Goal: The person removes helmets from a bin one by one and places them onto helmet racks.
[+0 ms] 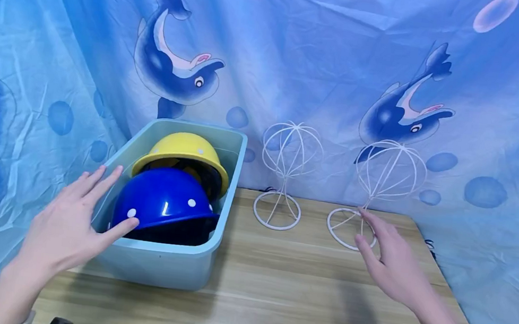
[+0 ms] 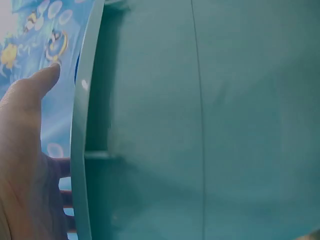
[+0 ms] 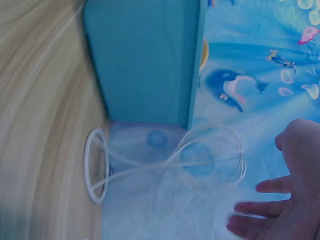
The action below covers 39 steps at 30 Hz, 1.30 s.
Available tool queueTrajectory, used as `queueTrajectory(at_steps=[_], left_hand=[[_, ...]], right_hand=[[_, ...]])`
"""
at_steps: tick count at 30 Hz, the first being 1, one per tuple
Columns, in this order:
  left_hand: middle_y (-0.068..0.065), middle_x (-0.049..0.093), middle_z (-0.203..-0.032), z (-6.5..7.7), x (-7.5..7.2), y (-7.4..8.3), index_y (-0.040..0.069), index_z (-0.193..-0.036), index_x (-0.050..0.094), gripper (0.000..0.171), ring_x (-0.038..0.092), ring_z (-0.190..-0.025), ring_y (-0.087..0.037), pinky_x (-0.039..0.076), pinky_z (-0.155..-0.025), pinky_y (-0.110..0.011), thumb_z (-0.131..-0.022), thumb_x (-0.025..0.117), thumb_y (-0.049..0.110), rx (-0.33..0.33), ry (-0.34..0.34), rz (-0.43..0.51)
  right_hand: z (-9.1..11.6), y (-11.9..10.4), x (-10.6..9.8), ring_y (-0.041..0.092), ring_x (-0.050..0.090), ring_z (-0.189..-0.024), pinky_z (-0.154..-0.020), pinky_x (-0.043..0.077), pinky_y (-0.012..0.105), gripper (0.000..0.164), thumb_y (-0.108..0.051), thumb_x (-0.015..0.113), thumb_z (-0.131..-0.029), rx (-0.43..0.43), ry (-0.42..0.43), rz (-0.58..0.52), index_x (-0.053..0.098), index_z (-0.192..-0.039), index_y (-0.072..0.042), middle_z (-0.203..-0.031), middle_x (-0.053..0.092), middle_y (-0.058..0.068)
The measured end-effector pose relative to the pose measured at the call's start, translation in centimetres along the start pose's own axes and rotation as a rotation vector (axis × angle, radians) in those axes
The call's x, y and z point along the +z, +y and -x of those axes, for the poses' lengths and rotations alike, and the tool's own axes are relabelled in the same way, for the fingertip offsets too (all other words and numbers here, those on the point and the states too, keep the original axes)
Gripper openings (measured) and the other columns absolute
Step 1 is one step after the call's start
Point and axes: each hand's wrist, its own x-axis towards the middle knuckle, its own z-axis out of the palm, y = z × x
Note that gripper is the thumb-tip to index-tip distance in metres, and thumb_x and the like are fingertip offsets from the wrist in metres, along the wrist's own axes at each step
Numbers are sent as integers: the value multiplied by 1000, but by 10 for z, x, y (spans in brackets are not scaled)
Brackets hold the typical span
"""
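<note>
Looks like square one to me: blue helmet [image 1: 159,198] and yellow helmet [image 1: 184,145] both sit in the bin [image 1: 156,269], left of frame, neither on the left wire stand [image 1: 285,177] mid-frame or right wire stand [image 1: 370,195] at centre right. Left hand [image 1: 71,218]'s spread wide by the bin, right hand [image 1: 390,260]'s loosely extended, both holding nothing.

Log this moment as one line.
left hand: holds nothing, nearest bin; right hand: holds nothing, nearest right wire stand; blue helmet, yellow helmet: in bin; left wire stand, right: bare

No readable text, labels, or numbers
</note>
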Motion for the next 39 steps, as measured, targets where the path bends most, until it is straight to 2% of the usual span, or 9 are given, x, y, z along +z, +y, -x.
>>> queueTrajectory(at_steps=[4,11,14,17,18,21,27,32,39], left_hand=[[-24,29,-173,1,0,-12,31,-172,20,102,32,-151,-60,33,-93,-88,-90,70,67,-60,8,19],[-33,43,-161,11,4,-39,26,-170,29,87,43,-140,-64,34,-102,-83,-97,72,49,-162,109,189],[-35,56,-148,20,10,-48,24,-167,38,85,74,-106,-35,50,-94,-58,-94,77,45,-216,158,224],[-24,77,-101,27,18,-56,23,-164,45,81,57,-65,-3,43,-70,-30,-92,79,41,-251,198,244],[-16,75,-84,29,22,-58,23,-163,47,79,46,-58,2,36,-63,-27,-92,79,39,-256,215,257],[10,48,-60,33,31,-61,24,-162,48,75,42,-55,3,30,-56,-22,-94,78,34,-277,251,323],[8,35,-54,35,40,-63,33,-161,48,71,37,-49,-6,29,-51,-26,-95,76,28,-329,298,414],[8,37,-55,34,44,-64,30,-159,52,70,39,-49,-3,32,-50,-24,-94,77,23,-335,324,439],[8,37,-54,32,44,-59,27,-156,56,67,40,-49,-3,32,-50,-23,-93,77,22,-343,350,453]], right_hand=[[-13,-11,12,19,73,-99,-83,60,38,34,-13,61,-105,-29,46,-55,66,-138,-7,-119,77,7],[-34,-28,36,22,74,-108,-87,62,38,28,-12,56,-108,-44,5,-203,71,-130,-5,-118,79,7],[-44,-38,46,25,75,-108,-88,62,39,28,-13,55,-109,-52,-23,-284,71,-130,-3,-119,79,8],[-56,-50,54,26,76,-109,-90,62,41,29,-14,53,-110,-70,-58,-345,70,-130,-2,-122,78,10],[-61,-56,56,25,75,-110,-92,62,41,29,-15,53,-110,-75,-73,-361,70,-130,-2,-123,78,10],[-77,-73,63,23,74,-112,-94,61,41,30,-18,53,-110,-95,-112,-400,70,-130,-4,-124,77,8],[-119,-111,82,17,75,-95,-83,62,32,34,-25,47,-113,-110,-201,-517,69,-130,-4,-114,77,10],[-154,-142,102,20,75,-88,-78,62,30,39,-30,41,-115,-85,-314,-629,65,-132,-4,-111,76,12],[-193,-172,133,33,75,-106,-91,63,35,57,-40,34,-116,203,-551,-1000,58,-139,6,-124,72,25]])
